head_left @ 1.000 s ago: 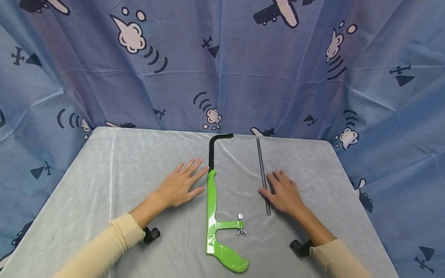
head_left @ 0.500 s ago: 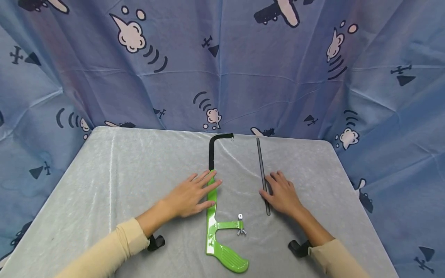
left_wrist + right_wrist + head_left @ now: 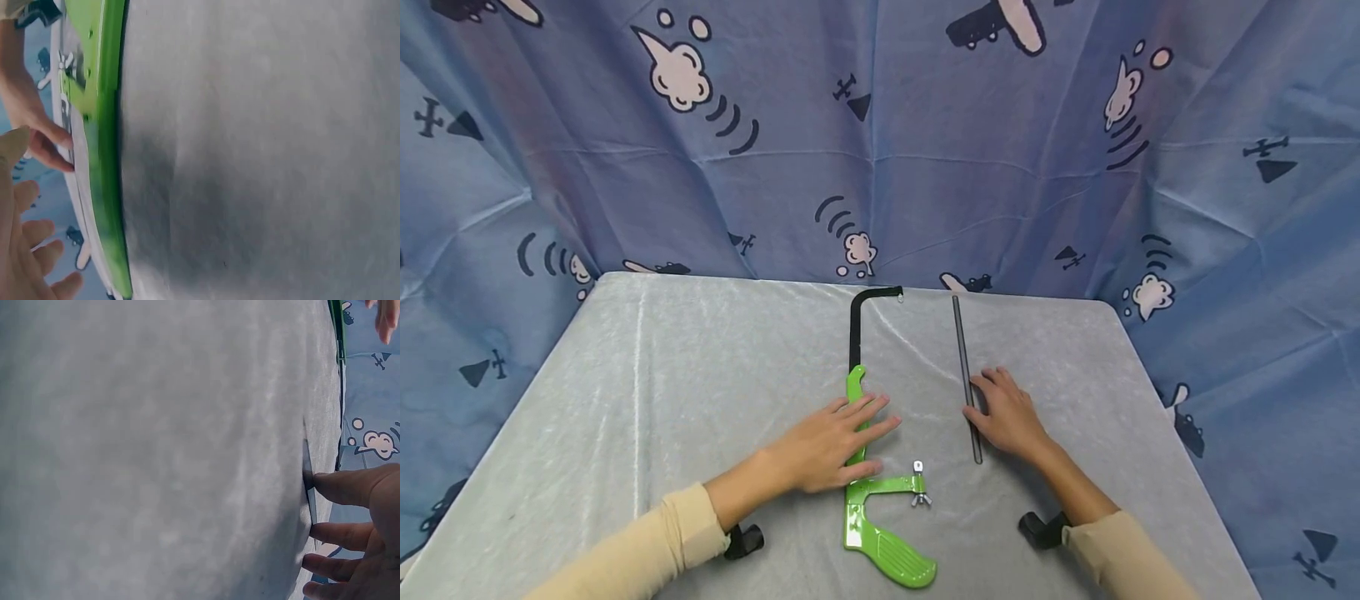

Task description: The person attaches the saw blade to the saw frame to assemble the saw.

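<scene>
A hacksaw frame [image 3: 853,521] with a green handle, a black hooked front bar [image 3: 855,333] and a wing nut [image 3: 921,500] lies flat on the table. My left hand [image 3: 831,450], fingers spread and straight, hovers over the green body and hides part of it. In the left wrist view this hand [image 3: 25,250] shows at the lower left, holding nothing. To the right lies a dark, narrow saw blade [image 3: 962,342]. My right hand [image 3: 1011,421] rests beside its lower half, thumb and index fingertips on it. The right wrist view shows those fingertips apart along the blade [image 3: 307,462].
A light grey cloth covers the table [image 3: 722,350]. Close behind it and at both sides hangs a blue curtain [image 3: 910,192] with plane and cloud prints. Black wrist devices [image 3: 745,542] stick out below both sleeves.
My left hand has moved right and toward me, from beside the hacksaw frame to over its green body. The right hand stays at the blade, with hardly any shift.
</scene>
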Action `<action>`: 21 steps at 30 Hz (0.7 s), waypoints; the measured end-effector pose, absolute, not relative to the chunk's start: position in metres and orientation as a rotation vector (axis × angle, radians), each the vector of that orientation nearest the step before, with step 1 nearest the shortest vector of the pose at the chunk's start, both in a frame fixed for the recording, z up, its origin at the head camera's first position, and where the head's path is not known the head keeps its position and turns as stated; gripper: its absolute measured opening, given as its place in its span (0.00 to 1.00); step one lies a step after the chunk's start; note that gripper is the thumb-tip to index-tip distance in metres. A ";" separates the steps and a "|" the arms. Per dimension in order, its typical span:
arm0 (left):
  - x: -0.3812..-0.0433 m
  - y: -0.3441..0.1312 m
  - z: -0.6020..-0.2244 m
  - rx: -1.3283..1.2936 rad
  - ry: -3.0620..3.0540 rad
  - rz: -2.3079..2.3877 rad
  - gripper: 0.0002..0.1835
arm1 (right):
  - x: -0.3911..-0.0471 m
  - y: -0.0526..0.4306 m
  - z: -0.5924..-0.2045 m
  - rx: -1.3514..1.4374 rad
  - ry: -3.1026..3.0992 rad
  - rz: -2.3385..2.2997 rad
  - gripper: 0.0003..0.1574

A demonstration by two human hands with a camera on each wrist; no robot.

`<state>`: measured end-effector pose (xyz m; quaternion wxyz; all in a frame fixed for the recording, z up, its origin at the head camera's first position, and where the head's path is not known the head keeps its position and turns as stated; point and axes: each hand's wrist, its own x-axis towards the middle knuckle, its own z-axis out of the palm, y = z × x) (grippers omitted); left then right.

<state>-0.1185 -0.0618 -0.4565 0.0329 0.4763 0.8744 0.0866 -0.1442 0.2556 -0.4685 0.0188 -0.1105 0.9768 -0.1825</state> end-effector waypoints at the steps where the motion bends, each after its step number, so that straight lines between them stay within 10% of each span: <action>1: -0.117 -0.060 -0.456 1.468 2.683 0.270 0.35 | -0.145 0.256 -0.468 -0.342 3.030 -0.576 0.31; 21: -0.098 -0.048 -0.457 1.608 2.546 0.345 0.32 | -0.148 0.251 -0.469 -0.351 3.013 -0.696 0.29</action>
